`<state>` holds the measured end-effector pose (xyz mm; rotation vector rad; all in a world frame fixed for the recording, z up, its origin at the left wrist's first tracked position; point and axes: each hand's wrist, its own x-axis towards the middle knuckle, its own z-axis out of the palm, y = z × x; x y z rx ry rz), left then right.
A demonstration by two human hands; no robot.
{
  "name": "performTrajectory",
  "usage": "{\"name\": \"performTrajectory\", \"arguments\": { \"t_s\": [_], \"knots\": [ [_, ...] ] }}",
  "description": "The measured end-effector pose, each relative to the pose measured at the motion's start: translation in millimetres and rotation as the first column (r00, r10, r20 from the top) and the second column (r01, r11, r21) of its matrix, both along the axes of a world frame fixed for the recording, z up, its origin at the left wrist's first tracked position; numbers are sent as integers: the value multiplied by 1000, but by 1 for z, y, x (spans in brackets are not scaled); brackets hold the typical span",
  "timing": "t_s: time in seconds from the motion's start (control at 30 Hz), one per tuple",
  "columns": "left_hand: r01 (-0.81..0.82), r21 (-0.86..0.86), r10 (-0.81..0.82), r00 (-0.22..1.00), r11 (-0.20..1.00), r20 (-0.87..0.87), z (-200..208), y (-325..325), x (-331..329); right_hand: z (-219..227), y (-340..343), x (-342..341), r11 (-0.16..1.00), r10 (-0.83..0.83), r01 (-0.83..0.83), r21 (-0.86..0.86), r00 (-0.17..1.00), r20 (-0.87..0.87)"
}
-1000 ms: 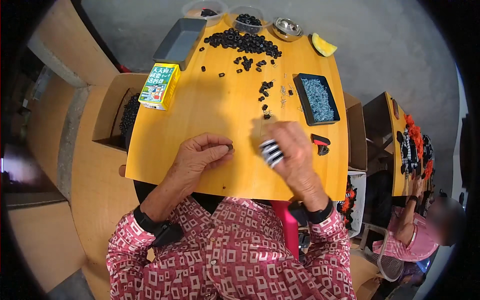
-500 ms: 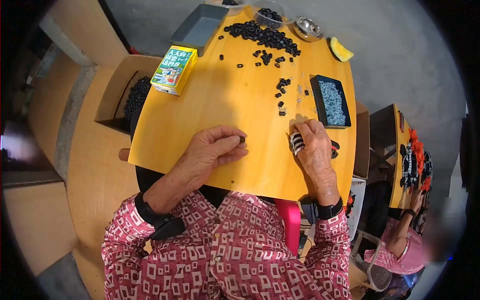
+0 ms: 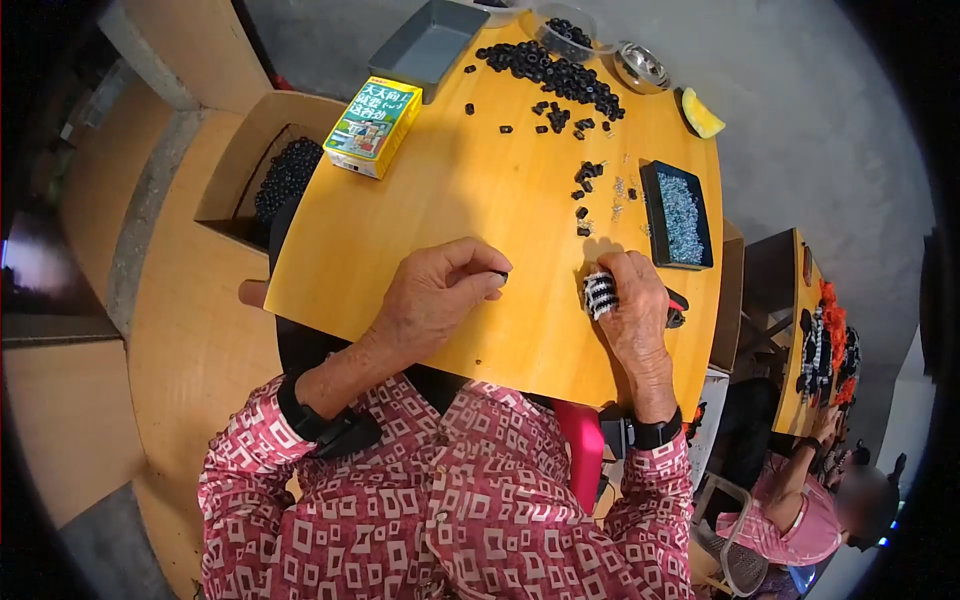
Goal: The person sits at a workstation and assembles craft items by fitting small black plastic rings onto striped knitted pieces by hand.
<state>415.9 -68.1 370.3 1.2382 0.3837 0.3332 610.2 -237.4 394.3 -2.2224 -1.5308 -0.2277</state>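
Over the front middle of the wooden table (image 3: 450, 210), my left hand (image 3: 425, 300) pinches a small dark piece (image 3: 502, 277) between thumb and fingertips. My right hand (image 3: 634, 305) rests on the table to the right, its fingers curled down. A black-and-white striped piece (image 3: 600, 296) shows at its thumb side; whether worn or held, I cannot tell. The fingertips hide whatever they grip. Partly behind this hand lies a tool with red and black handles (image 3: 677, 306). Beyond it are small black parts (image 3: 583, 213), thin metal bits (image 3: 619, 190) and a black tray (image 3: 655, 220) of shiny metal pieces.
A heap of black rings (image 3: 550, 75) spreads near a clear tub (image 3: 602, 47), a metal bowl (image 3: 640, 68) and a yellow melon slice (image 3: 703, 115). At far left stand a grey tray (image 3: 430, 50) and a yellow-green carton (image 3: 375, 128). A co-worker (image 3: 800, 510) sits at right.
My left hand has shifted slightly right and turned, still pinching the small piece. The right hand stays at nearly the same place on the table. The whole view has shifted a little.
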Motion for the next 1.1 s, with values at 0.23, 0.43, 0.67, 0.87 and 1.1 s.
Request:
{"name": "performTrajectory", "arguments": {
  "t_s": [0.23,0.43,0.67,0.87,1.1],
  "knots": [
    [9,376,20,997,927,-75,7,12,16,0,3,22,995,-51,57,-77,996,77],
    [51,18,-49,996,999,-69,1,14,12,13,17,40,993,-69,81,-82,988,136],
    [-27,20,27,1000,999,-7,0,15,7,44,100,75,999,41,-37,-21,980,192],
    [-28,83,22,997,996,73,-10,9,5,22,183,136,997,81,-78,-23,922,379],
    [-11,74,6,997,997,71,-5,9,3,-8,183,106,988,71,-34,-152,968,242]
  ]
}}
